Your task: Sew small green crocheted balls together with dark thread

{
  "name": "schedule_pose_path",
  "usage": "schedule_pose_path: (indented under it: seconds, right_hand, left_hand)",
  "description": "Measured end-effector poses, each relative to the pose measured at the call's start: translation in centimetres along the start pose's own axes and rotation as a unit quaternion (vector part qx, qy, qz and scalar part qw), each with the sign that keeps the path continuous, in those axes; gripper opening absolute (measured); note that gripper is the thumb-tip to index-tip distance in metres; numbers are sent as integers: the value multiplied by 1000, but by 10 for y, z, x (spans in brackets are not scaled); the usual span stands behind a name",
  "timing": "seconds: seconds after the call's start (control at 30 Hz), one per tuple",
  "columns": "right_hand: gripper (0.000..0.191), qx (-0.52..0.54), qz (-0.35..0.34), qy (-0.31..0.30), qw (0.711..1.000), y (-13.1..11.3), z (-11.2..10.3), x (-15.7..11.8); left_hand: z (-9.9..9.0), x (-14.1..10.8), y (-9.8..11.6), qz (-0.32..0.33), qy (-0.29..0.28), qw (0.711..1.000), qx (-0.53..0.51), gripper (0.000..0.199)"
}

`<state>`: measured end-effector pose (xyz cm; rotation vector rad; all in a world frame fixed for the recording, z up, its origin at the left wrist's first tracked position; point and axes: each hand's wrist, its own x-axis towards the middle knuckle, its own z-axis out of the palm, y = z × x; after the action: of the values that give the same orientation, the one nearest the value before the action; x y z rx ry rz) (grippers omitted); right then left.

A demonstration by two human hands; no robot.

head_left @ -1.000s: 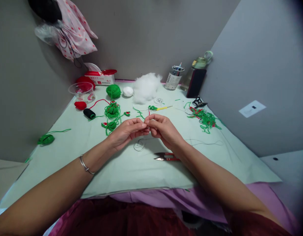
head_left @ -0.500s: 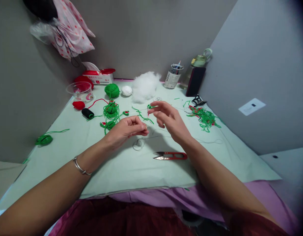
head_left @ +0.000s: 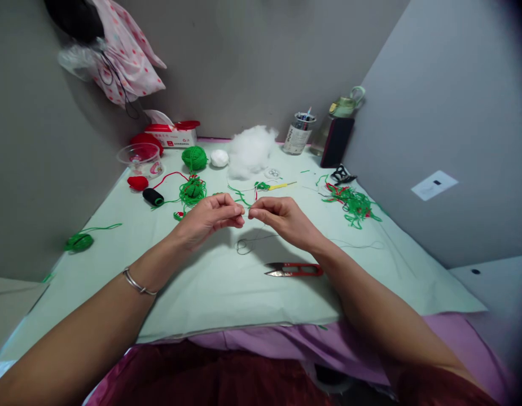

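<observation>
Above the middle of the table my left hand pinches with thumb and forefinger; what it holds is too small to make out. Just to its right, fingertips almost meeting, my right hand is closed in a pinch too, its contents also unclear. A thin dark thread lies looped on the table below them and runs off to the right under my right wrist. Orange-handled thread snips lie nearer me. Behind my right hand are a small green yarn piece and a yellow-handled crochet hook.
Tangled green yarn, a black thread spool and a green yarn ball are at left. White stuffing lies at the back. A pen jar, a phone and yarn scraps are at right.
My right hand has come down and left, closing from loosely spread fingers into a pinch beside my left hand. My left hand has shifted slightly up and left. The yellow hook now shows.
</observation>
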<state>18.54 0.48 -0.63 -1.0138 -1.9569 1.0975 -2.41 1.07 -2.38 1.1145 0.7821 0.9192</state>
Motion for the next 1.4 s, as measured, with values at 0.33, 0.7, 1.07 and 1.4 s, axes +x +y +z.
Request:
schedule_pose_path:
  seconds: [0.33,0.7,1.07,1.4]
  right_hand:
    - [39,69,29,19,997,1,-6,-2]
    - [37,76,44,45,995,2,-8,-2]
    - [34,131,52,23,990,6,-8,-1]
    - [37,184,91,36,978,7,-8,2]
  left_hand:
    - [1,0,5,10,55,997,-59,20]
    - [3,-1,4,42,73,995,48,28]
    - [10,0,-5,46,64,987,142,36]
    - [10,-2,-13,26,10,994,105,23]
